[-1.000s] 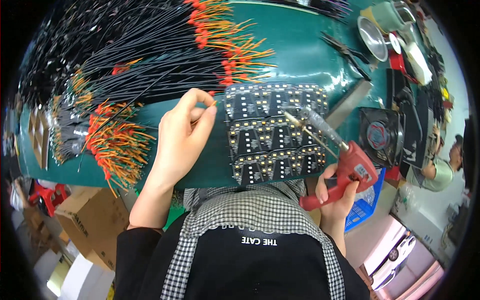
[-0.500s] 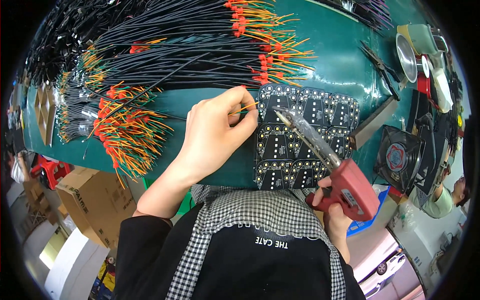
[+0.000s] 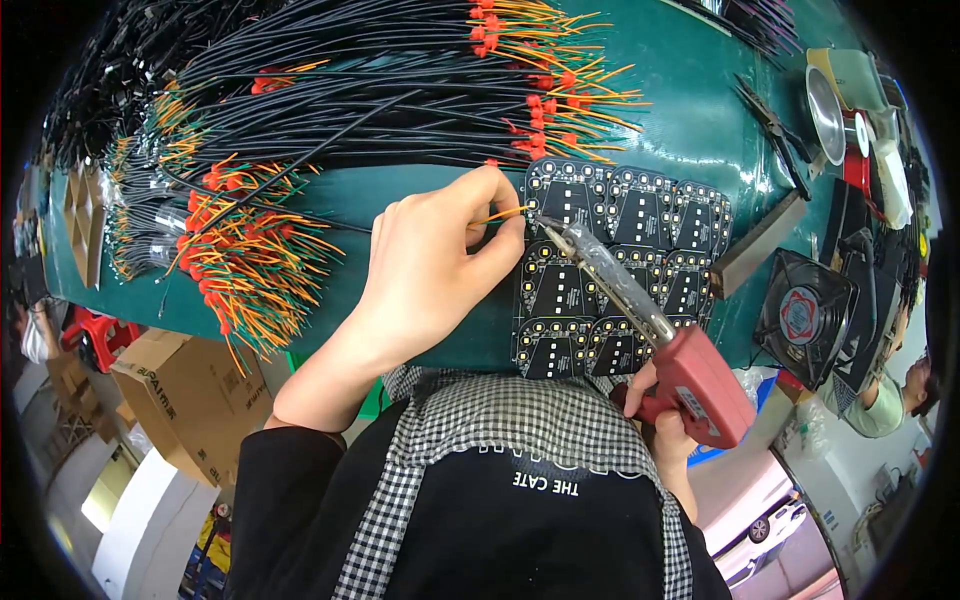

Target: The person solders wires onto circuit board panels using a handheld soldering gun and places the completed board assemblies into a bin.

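Note:
A thin orange wire point(image 3: 508, 213) is pinched between the thumb and index finger of my left hand point(image 3: 425, 265). Its tip reaches the upper left edge of a panel of black circuit boards point(image 3: 555, 292) dotted with small pale squares. Left of the hand runs a black cable point(image 3: 350, 229), seemingly the one this wire belongs to. My right hand point(image 3: 668, 425) grips a red soldering gun point(image 3: 705, 385) by its handle, low at the right. The gun's long grey barrel slants across the panel, its pointed tip close to the wire's end.
Bundles of black cables point(image 3: 380, 110) with red ties cover the far left of the green table point(image 3: 690, 95). Pliers point(image 3: 775, 135), a dark bar point(image 3: 755, 245), a black fan point(image 3: 805, 310) and a metal dish point(image 3: 825, 113) lie to the right. Another person point(image 3: 880, 400) sits at far right.
Relative to the boards, the soldering gun's tip has moved left, nearer the orange wire. The wire's end now reaches slightly further over the board edge. Both grips are unchanged.

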The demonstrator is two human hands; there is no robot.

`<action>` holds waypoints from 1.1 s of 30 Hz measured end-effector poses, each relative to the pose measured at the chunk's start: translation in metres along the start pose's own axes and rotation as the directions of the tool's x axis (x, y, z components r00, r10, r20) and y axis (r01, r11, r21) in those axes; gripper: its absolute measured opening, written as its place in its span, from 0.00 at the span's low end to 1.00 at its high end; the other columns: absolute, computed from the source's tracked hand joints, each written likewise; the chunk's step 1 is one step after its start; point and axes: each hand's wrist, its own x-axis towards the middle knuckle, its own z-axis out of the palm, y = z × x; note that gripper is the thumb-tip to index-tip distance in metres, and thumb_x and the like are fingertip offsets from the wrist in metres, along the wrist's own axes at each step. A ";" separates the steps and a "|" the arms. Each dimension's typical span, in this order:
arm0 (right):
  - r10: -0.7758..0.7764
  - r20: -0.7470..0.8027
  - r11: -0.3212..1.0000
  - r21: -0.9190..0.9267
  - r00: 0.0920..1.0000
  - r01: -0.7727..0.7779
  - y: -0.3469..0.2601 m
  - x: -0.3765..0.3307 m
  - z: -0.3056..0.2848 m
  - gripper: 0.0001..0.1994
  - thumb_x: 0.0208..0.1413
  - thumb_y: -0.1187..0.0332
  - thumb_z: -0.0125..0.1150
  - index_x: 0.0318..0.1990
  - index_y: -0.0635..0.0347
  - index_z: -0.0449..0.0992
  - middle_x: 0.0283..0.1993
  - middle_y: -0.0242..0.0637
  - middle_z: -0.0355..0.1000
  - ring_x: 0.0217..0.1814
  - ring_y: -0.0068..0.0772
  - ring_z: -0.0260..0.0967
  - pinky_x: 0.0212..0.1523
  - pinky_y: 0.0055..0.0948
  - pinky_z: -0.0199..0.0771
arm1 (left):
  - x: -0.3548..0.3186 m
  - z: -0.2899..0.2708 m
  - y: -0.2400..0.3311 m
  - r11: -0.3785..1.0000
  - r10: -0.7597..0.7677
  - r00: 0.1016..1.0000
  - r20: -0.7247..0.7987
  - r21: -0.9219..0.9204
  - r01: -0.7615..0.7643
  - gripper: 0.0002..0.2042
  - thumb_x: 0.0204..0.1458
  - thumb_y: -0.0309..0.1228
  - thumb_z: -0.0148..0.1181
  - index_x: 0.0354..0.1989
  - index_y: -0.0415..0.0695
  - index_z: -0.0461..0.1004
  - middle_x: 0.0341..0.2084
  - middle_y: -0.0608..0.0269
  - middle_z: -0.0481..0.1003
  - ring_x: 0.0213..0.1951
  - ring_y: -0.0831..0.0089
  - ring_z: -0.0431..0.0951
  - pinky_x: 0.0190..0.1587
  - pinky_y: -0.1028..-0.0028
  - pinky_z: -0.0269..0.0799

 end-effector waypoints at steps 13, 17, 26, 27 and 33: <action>-0.091 -0.064 0.978 -0.196 0.994 0.077 -0.006 0.005 0.010 0.32 0.44 0.42 0.61 0.35 0.70 0.67 0.26 0.38 0.66 0.20 0.25 0.63 0.21 0.22 0.63 | -0.002 -0.004 0.005 0.998 0.016 0.999 0.032 0.066 -0.018 0.04 0.43 0.29 0.56 0.26 0.45 0.69 0.09 0.64 0.62 0.14 0.65 0.66 0.19 0.69 0.58; -0.098 -0.080 0.982 -0.173 0.992 0.083 -0.004 0.003 0.011 0.32 0.44 0.43 0.61 0.36 0.70 0.66 0.25 0.37 0.65 0.20 0.26 0.63 0.22 0.22 0.63 | -0.003 -0.004 0.008 0.991 0.046 0.998 0.036 0.122 -0.051 0.04 0.43 0.29 0.56 0.27 0.46 0.68 0.11 0.63 0.65 0.15 0.63 0.68 0.20 0.68 0.59; -0.191 0.024 0.966 -0.174 0.981 0.192 0.017 -0.001 -0.012 0.35 0.41 0.63 0.67 0.53 0.76 0.60 0.26 0.40 0.71 0.22 0.27 0.68 0.27 0.23 0.70 | -0.002 -0.008 0.014 0.949 0.149 0.987 0.067 0.272 -0.162 0.04 0.44 0.27 0.54 0.27 0.45 0.66 0.18 0.60 0.72 0.21 0.56 0.72 0.21 0.62 0.63; -0.172 0.030 0.960 -0.220 0.985 0.174 0.019 -0.002 -0.015 0.35 0.41 0.63 0.67 0.53 0.76 0.60 0.26 0.40 0.71 0.22 0.27 0.68 0.27 0.23 0.70 | -0.002 -0.008 0.015 0.944 0.157 0.985 0.075 0.280 -0.172 0.04 0.44 0.27 0.53 0.27 0.45 0.65 0.17 0.60 0.72 0.21 0.56 0.72 0.21 0.62 0.63; -0.196 -0.006 0.926 -0.331 0.981 0.183 0.007 -0.004 -0.016 0.30 0.38 0.63 0.64 0.49 0.72 0.64 0.23 0.34 0.72 0.22 0.21 0.68 0.26 0.19 0.67 | 0.001 -0.011 0.021 0.927 0.142 0.984 0.112 0.333 -0.172 0.03 0.44 0.27 0.53 0.26 0.45 0.65 0.17 0.60 0.71 0.21 0.55 0.72 0.21 0.61 0.63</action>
